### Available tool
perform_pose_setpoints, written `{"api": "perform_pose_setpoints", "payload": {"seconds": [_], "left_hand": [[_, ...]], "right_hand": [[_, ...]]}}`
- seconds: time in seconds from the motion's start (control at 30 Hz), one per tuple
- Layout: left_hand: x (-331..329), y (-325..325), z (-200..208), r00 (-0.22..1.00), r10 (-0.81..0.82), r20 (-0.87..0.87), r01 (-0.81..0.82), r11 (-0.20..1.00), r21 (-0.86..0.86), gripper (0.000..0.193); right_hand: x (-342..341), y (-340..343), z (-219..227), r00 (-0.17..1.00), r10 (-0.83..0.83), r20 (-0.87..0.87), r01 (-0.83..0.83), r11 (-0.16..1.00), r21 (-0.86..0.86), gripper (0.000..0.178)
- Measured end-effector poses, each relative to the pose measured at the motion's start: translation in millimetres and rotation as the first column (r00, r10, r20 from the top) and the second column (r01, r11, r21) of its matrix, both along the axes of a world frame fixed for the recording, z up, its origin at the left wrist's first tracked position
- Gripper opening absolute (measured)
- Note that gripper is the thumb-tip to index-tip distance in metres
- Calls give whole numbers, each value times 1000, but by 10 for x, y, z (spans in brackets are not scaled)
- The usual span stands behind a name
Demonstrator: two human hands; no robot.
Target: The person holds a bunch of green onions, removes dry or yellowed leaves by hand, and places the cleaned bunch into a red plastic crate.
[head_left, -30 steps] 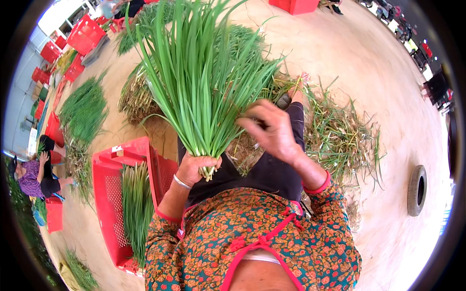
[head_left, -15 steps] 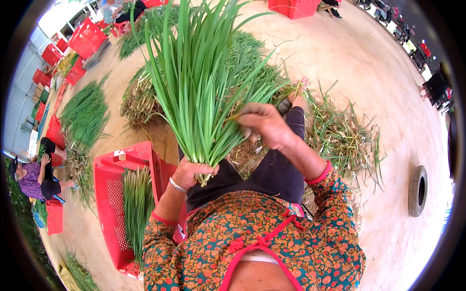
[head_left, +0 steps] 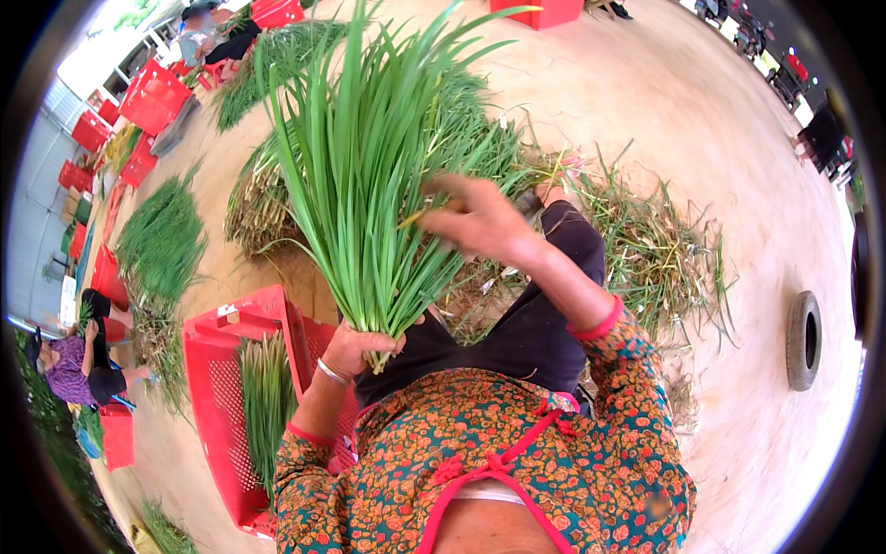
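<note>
A thick bunch of long, flat green leaves, like garlic chives, stands upright in front of me. My left hand, a silvery bangle on its wrist, is closed around the pale stem ends, whose tips poke out below the fist. My right hand reaches across the right side of the leaves, its fingers blurred by motion. A yellowish leaf bit shows at its fingertips; whether they grip it I cannot tell. At my left, a red perforated crate holds more chives lying lengthwise.
Beyond the bunch lies a big heap of chives. Loose trimmings litter the floor at right, with a tyre farther off. Another chive pile and a seated person are at left. Red crates stand at the back left.
My right hand has moved left and slightly up, farther over the leaves, its fingers now more blurred. The left hand keeps its grip on the bunch. The view has shifted a little.
</note>
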State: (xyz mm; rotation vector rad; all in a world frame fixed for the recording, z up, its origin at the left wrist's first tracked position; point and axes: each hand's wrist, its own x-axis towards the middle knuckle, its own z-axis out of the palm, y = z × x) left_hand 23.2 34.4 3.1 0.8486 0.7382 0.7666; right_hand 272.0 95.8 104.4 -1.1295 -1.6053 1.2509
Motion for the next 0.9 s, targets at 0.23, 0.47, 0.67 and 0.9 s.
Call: {"api": "perform_pose_setpoints", "payload": {"seconds": [0.23, 0.47, 0.67, 0.9], "left_hand": [[-120, -110, 94, 999, 37, -4, -37, 999, -28, 63], [-228, -2, 122, 961, 150, -234, -133, 987, 88, 53], [-112, 610, 304, 888, 238, -393, -116, 943, 311, 44], [324, 1151, 295, 453, 434, -779, 270, 766, 583, 63]], "right_hand": [[215, 304, -350, 818, 54, -573, -287, 901, -325, 18], [1329, -21, -366, 104, 146, -984, -11, 989, 146, 6], [892, 109, -2123, 464, -221, 858, 249, 962, 113, 27], [-506, -70, -1465, 767, 54, -640, -354, 866, -352, 106]]}}
